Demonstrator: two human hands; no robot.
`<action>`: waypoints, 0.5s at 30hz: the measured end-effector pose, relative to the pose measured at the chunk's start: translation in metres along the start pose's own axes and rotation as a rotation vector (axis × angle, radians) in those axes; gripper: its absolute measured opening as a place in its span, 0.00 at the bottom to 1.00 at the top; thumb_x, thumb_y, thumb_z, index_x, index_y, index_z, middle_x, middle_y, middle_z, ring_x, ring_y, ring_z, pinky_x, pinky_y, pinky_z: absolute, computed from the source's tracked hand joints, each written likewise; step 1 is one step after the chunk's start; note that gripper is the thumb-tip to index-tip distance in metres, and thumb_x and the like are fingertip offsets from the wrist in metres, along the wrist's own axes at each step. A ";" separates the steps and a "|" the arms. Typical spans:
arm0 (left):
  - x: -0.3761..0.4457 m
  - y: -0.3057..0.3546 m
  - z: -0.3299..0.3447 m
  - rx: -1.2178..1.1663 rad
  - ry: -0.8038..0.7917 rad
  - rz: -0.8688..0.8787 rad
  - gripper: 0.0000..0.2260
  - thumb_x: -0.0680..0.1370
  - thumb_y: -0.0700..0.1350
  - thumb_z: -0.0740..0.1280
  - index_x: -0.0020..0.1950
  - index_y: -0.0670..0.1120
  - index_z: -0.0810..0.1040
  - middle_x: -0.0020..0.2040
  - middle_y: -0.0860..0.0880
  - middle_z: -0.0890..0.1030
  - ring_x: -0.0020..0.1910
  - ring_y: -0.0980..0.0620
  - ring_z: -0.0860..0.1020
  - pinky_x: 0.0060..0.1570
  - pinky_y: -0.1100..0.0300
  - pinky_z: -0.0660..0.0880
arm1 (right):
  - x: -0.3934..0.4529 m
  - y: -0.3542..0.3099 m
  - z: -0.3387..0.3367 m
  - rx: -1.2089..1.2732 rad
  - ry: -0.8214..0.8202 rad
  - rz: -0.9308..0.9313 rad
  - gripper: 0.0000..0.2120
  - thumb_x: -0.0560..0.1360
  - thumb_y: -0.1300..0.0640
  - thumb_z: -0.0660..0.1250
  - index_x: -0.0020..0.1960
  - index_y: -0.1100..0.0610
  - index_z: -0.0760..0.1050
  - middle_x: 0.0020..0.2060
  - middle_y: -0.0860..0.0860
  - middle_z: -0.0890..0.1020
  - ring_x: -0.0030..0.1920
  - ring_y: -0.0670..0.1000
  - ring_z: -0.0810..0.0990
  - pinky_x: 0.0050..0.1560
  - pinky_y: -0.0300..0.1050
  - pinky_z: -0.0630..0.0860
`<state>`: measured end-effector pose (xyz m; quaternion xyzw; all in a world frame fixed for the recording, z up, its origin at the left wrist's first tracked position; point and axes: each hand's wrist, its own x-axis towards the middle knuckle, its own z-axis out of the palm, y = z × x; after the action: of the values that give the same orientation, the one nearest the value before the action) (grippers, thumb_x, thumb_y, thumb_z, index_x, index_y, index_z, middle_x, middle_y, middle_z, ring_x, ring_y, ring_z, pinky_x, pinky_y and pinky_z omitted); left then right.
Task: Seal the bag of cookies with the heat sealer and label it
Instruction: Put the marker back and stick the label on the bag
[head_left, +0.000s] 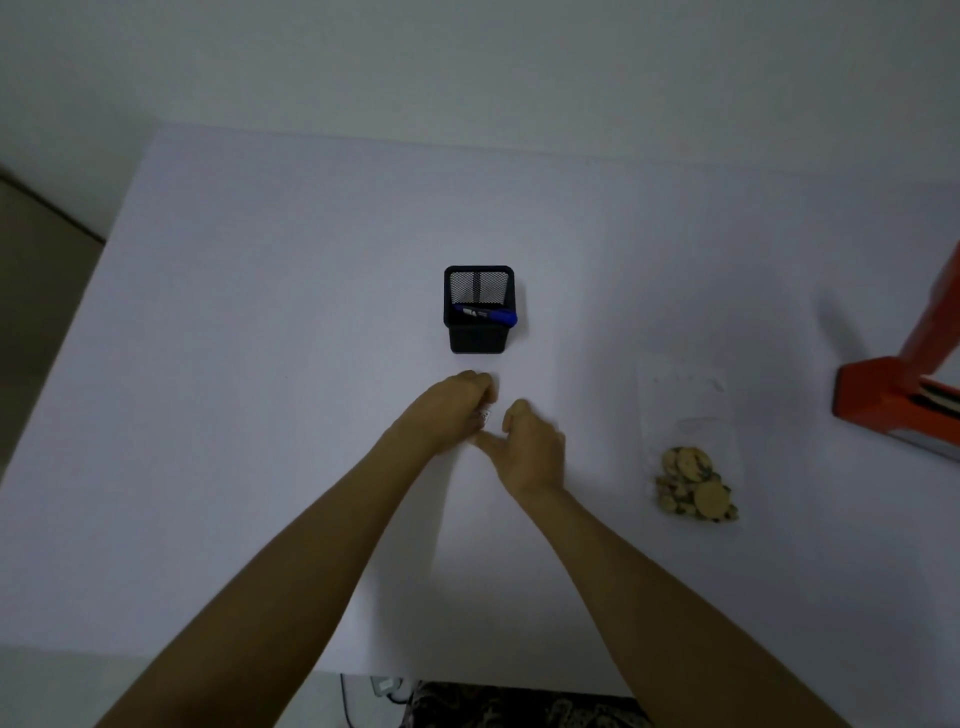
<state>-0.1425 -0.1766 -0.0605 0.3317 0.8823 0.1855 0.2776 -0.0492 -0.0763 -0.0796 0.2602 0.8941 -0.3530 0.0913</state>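
Note:
A clear plastic bag (685, 405) lies flat on the white table (260, 364) at the right, with round cookies (695, 484) gathered at its near end. The orange heat sealer (901, 395) stands at the far right edge, partly cut off by the frame. My left hand (449, 410) and my right hand (532, 444) meet in the middle of the table, just in front of the pen holder. My left hand's fingers are curled around a small white thing with dark print (484, 415), perhaps a label. My right hand's fingers are bent close beside it; whether they touch it is unclear.
A black mesh pen holder (478, 332) stands at the table's centre with a blue marker (491, 315) lying across its top. The wall runs behind the table. Below the near edge show a cable (345, 701) and patterned cloth (519, 706).

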 end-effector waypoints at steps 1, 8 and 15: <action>0.001 -0.001 0.001 -0.003 -0.003 -0.003 0.06 0.74 0.36 0.66 0.50 0.39 0.74 0.47 0.43 0.75 0.40 0.52 0.70 0.40 0.63 0.65 | 0.000 0.000 0.000 0.003 0.003 0.000 0.20 0.70 0.43 0.73 0.41 0.54 0.64 0.32 0.45 0.70 0.35 0.49 0.72 0.49 0.52 0.73; 0.001 0.000 0.000 0.014 -0.039 -0.027 0.06 0.75 0.41 0.68 0.49 0.39 0.79 0.45 0.48 0.69 0.42 0.52 0.71 0.42 0.63 0.67 | -0.002 -0.003 -0.006 -0.025 -0.005 0.004 0.21 0.69 0.42 0.73 0.42 0.54 0.64 0.35 0.48 0.74 0.35 0.50 0.72 0.47 0.49 0.72; -0.025 0.009 -0.009 -0.287 0.164 -0.134 0.02 0.76 0.39 0.67 0.43 0.43 0.78 0.39 0.50 0.79 0.35 0.57 0.75 0.37 0.73 0.70 | -0.010 0.004 -0.026 0.329 -0.124 0.134 0.16 0.70 0.54 0.75 0.54 0.55 0.74 0.39 0.50 0.79 0.40 0.51 0.79 0.41 0.43 0.77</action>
<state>-0.1280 -0.1886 -0.0394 0.2130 0.8866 0.3170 0.2610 -0.0380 -0.0608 -0.0591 0.3082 0.7977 -0.5028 0.1260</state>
